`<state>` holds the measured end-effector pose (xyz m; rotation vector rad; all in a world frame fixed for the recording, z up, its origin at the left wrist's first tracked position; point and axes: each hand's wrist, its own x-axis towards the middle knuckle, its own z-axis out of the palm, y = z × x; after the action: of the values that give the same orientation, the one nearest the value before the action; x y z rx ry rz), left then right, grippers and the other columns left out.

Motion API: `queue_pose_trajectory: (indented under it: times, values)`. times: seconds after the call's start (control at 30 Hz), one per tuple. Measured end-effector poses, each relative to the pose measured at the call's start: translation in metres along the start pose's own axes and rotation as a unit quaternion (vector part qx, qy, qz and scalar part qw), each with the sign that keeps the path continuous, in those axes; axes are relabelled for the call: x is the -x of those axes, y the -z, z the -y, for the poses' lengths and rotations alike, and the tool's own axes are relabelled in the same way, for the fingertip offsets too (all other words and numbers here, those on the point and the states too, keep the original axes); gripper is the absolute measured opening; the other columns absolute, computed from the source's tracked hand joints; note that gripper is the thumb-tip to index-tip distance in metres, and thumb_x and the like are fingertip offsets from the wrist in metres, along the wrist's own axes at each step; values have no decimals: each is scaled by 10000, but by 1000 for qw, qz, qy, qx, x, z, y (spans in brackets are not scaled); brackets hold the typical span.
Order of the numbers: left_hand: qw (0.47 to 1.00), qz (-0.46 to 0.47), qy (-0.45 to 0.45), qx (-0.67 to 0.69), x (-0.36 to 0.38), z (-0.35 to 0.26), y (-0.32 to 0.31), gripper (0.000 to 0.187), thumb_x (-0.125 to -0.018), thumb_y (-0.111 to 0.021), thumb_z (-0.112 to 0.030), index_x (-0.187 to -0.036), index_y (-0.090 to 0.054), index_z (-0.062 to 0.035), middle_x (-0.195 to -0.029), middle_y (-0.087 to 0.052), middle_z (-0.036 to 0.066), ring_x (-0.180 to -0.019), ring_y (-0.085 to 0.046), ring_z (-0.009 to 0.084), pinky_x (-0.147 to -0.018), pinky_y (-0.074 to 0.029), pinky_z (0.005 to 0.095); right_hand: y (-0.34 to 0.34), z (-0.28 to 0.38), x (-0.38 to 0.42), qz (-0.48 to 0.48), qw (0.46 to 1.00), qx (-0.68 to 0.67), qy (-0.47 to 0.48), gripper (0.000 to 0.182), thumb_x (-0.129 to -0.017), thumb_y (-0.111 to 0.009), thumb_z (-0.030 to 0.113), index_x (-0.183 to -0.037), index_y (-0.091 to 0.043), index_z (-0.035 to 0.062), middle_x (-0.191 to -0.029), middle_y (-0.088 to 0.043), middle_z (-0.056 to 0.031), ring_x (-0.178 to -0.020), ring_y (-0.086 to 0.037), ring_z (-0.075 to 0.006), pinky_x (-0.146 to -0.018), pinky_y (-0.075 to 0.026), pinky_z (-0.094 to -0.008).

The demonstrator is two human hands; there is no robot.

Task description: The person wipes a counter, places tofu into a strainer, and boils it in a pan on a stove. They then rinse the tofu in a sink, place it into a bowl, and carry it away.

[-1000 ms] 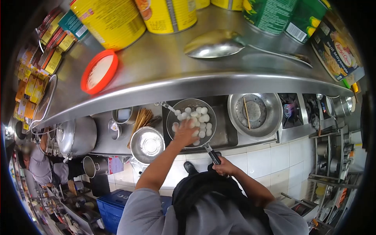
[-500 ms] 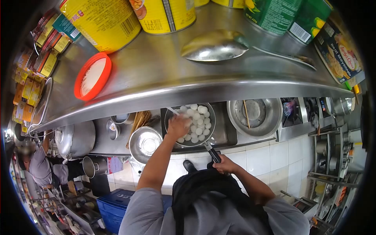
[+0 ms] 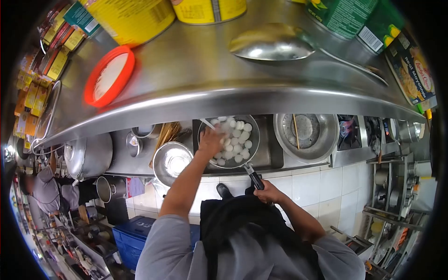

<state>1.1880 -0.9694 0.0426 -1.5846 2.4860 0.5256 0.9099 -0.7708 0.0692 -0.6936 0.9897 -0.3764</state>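
A frying pan full of white round balls, which look like fish balls, sits on the stove under the shelf edge. My right hand is closed around its black handle, which points toward my body. Over the left side of the pan is my left hand, slightly blurred, with its fingers closed on a white utensil. The utensil's shaft sticks out past the hand toward the upper left; its working end I cannot make out among the balls.
A metal bowl stands left of the pan, a wide basin with a stick to its right. A lit burner lies farther right. The steel shelf above bears cans, a ladle and a red lid. Another person stands at far left.
The view has shifted slightly, so the shelf items sit higher. My left hand has moved a little within the pan, and the balls around it have shifted. My right hand keeps its hold.
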Motion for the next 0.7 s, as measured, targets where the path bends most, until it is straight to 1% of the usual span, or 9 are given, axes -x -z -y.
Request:
queue_pose_trajectory:
  times: [0.07,0.13,0.2,0.27,0.33,0.43,0.53,0.6,0.7]
  values:
    - [996,-54,53,43,-13,-1,-23,575,-808,-676,-462,-1358,-533,-378,-1575,-241,129,-1417,-267,417,-1105,-176,684,-5,1,-5,11,999,-33,10,270,-860,-673,109,-929,-412,85,-566,-431,12,-419,-404,-94,-395,-350,-265]
    - [991,-79,-31,107,-7,-23,-46,587,-794,-673,-471,-1356,-538,-367,-1562,-278,139,-1417,-262,423,-1091,-222,662,-7,7,-4,4,1000,-18,11,272,-860,-673,110,-932,-412,87,-569,-432,12,-419,-401,-93,-397,-350,-265]
    - [991,14,-9,130,21,-45,4,599,-774,-697,-468,-1345,-552,-360,-1558,-289,131,-1423,-249,412,-1079,-255,641,-1,6,-4,-4,1000,-6,10,274,-860,-674,110,-934,-411,90,-573,-432,13,-420,-399,-91,-398,-351,-265]
    - [990,80,-115,-26,34,-21,12,580,-779,-713,-419,-1334,-565,-341,-1562,-268,117,-1416,-254,406,-1081,-287,611,10,-3,-3,10,1000,-12,11,297,-853,-675,157,-986,-427,60,-579,-459,1,-439,-449,-100,-406,-376,-261]
    - [990,43,-136,19,25,10,-14,571,-774,-728,-358,-1322,-579,-305,-1560,-264,112,-1396,-274,416,-1088,-304,577,9,-5,1,9,1000,-20,8,297,-850,-677,158,-983,-430,59,-581,-465,-2,-440,-454,-101,-404,-375,-261]
    - [997,-79,-10,-6,6,8,-10,636,-746,-708,-225,-1357,-542,-286,-1540,-291,144,-1352,-345,425,-1129,-280,530,5,-9,-1,7,1000,-24,3,291,-843,-680,161,-971,-439,59,-586,-480,-10,-445,-469,-106,-407,-381,-261]
    - [991,-131,-7,-33,-14,-13,-41,658,-734,-699,-202,-1365,-528,-271,-1498,-357,160,-1348,-356,421,-1119,-311,527,0,-9,-4,-8,1000,-6,-2,285,-837,-683,167,-958,-448,61,-587,-487,-14,-446,-478,-112,-410,-389,-262]
    - [978,-170,-87,85,-13,-7,-49,644,-739,-700,-220,-1360,-530,-236,-1446,-421,195,-1341,-377,422,-1114,-322,525,0,-8,0,-20,1000,14,-4,285,-833,-684,171,-954,-451,62,-586,-486,-13,-444,-479,-114,-409,-390,-262]
    - [991,-87,-7,99,-11,5,-27,679,-801,-680,-449,-1379,-493,-148,-1393,-466,215,-1269,-463,430,-1111,-323,489,2,-4,8,-22,998,42,28,283,-827,-687,179,-946,-456,66,-584,-480,-10,-437,-473,-115,-405,-387,-261]
